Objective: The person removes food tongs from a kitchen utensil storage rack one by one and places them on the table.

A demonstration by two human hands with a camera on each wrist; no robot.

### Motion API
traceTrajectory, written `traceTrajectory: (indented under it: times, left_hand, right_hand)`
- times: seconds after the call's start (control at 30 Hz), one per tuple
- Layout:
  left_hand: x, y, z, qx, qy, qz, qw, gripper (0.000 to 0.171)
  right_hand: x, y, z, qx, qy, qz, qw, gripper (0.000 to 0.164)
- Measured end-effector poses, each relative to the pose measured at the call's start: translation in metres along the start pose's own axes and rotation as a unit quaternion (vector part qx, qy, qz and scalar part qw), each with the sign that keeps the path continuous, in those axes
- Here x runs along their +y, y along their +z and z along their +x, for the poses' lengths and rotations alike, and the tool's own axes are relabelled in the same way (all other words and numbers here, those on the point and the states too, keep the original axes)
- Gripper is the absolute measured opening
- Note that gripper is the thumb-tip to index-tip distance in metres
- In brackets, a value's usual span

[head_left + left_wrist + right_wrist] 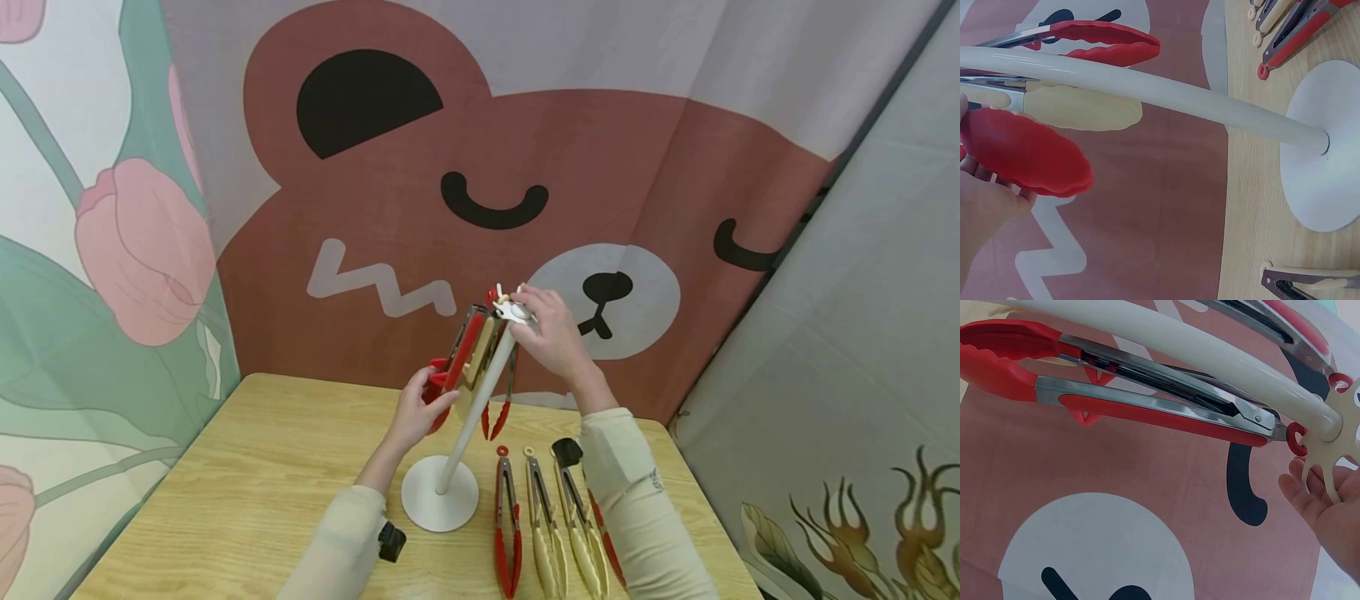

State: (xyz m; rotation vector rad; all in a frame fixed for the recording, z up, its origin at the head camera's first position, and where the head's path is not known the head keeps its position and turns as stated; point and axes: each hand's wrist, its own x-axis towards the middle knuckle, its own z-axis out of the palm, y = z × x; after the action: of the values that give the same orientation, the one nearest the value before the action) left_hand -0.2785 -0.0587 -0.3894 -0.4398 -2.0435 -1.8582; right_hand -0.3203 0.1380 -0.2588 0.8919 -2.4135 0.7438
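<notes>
A white stand [489, 385] with a round base [439, 510] bears several tongs on the hooked plate [516, 312] at its tilted pole's top. My left hand [411, 414] grips red tongs [467, 343] hanging at the left, its fingers behind their silicone head [1029, 153]. Next to these hang beige tongs [1085, 107]. Up at the plate, my right hand [551, 332] holds the hooks between thumb and fingers. By the right wrist view, another pair of red tongs [1166, 422] hangs by its ring, close to that hand.
Right of the base, red tongs [507, 525] and two beige ones [547, 533] lie in a row, with more red tongs [606, 533] partly under my right sleeve. Beige-handled tongs [1310, 279] lie on the table's other side. A bear-print curtain [360, 217] stands behind.
</notes>
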Motion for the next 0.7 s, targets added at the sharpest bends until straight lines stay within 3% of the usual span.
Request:
traceTrajectory:
  times: [0.23,0.7]
  left_hand:
    - [0.002,-0.004,0.003,0.011,0.017,-0.020,0.9996,0.030]
    - [0.007,-0.011,-0.001,0.044,-0.016,-0.024,0.9986,0.034]
  right_hand:
    - [-0.001,0.000,0.001,0.000,0.000,0.004,1.000,0.044]
    - [0.000,0.000,0.000,-0.002,0.000,0.007,1.000,0.045]
